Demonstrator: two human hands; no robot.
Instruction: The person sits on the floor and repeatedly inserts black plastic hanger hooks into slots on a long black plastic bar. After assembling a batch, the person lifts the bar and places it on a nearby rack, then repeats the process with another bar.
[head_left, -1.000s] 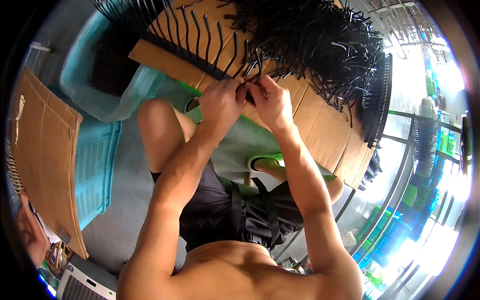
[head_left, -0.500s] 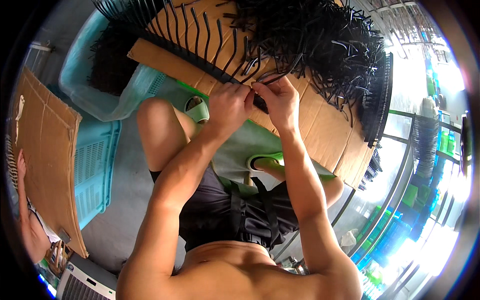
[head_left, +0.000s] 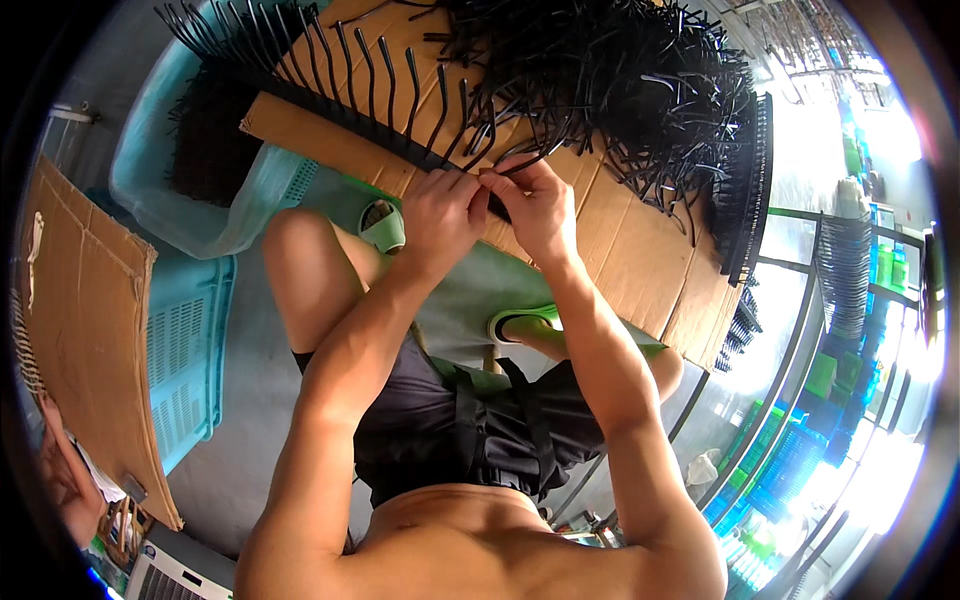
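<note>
A long black bar [head_left: 385, 138] slants across the near edge of the cardboard-covered table [head_left: 625, 225]. Thin, curved black rods [head_left: 390, 80] stand out from it in a row. My left hand [head_left: 443, 210] is closed around the bar near its right end. Pinched in the fingers of my right hand [head_left: 540, 212] is one loose curved black rod [head_left: 548, 148], its end at the bar beside my left fingertips. My fingers hide the spot where rod and bar meet. A large tangled heap of similar black rods [head_left: 640, 100] lies just beyond my right hand.
Another black toothed bar [head_left: 748, 190] lies at the table's right edge. Left of the table stands a lined blue bin [head_left: 135, 180] holding dark material. A cardboard sheet [head_left: 85, 330] leans by a blue crate [head_left: 190, 350]. Another person's arm [head_left: 75, 465] shows at far left. Racks [head_left: 845, 270] stand right.
The whole view has shifted slightly, with the table and bar appearing further left. Both hands stay together at the bar's right end, the right one still pinching the rod.
</note>
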